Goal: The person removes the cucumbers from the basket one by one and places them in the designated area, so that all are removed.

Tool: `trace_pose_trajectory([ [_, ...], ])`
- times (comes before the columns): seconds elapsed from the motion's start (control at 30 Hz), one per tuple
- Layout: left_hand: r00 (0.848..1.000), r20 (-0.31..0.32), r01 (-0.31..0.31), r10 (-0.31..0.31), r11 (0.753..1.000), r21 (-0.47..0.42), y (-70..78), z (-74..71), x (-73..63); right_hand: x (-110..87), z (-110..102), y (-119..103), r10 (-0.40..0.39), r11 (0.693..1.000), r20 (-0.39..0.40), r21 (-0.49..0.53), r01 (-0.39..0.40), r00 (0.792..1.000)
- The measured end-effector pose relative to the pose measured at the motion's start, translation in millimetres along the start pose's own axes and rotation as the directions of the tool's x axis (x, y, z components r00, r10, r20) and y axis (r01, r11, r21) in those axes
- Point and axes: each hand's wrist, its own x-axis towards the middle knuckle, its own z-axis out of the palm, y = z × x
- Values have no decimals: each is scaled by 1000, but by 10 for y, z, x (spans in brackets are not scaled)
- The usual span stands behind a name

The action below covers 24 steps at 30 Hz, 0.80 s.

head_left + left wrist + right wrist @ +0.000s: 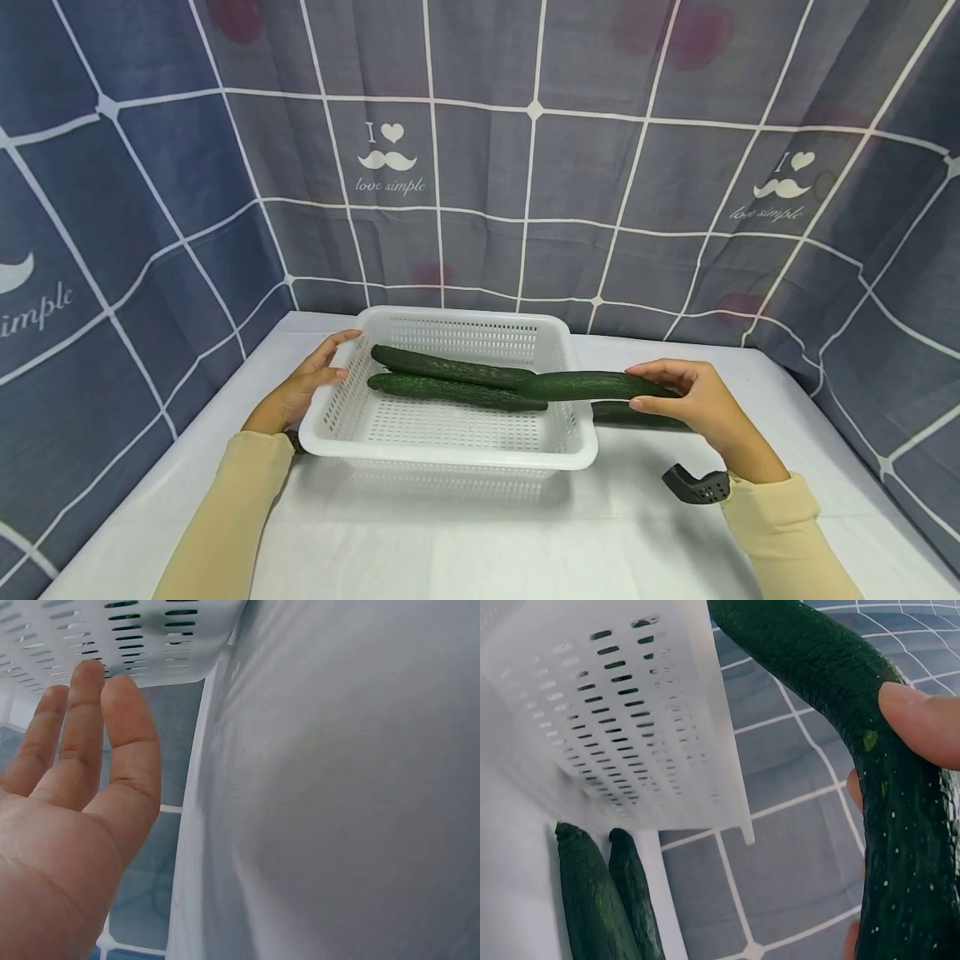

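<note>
Your right hand pinches a cucumber over the right rim of the white basket; your left hand, fingers straight, touches its left wall. Two cucumbers lie inside. Your right hand hides much of the cucumbers on the worktop; only the right wrist view shows two there.

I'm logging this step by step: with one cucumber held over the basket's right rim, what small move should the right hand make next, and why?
Probably carry the held cucumber a little further left and lower it beside the two cucumbers lying in the basket. The right hand grips it with its far end already past the rim, and the left hand rests on the basket's left side.
</note>
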Motion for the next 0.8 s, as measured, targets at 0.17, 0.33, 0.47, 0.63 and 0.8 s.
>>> trace_pose_trajectory([
  [0.17,1000,6,-8,8,1000,1,-23,-10,0,-55,-47,68,-15,1000,-6,-10,15,1000],
  [0.33,1000,23,-16,16,1000,-16,-37,-16,4,-109,-113,113,-8,1000,-17,-13,8,1000],
  [0.47,1000,19,-20,20,1000,-8,-35,-14,4,-134,-171,147,4,1000,-18,-22,-4,1000],
  [0.63,1000,12,-18,18,1000,4,-33,-10,8,-147,-255,200,1,1000,-24,-17,-1,1000],
  [0.8,1000,13,-19,19,1000,4,-36,-13,12,-162,-343,256,-5,1000,-33,-15,4,999],
])
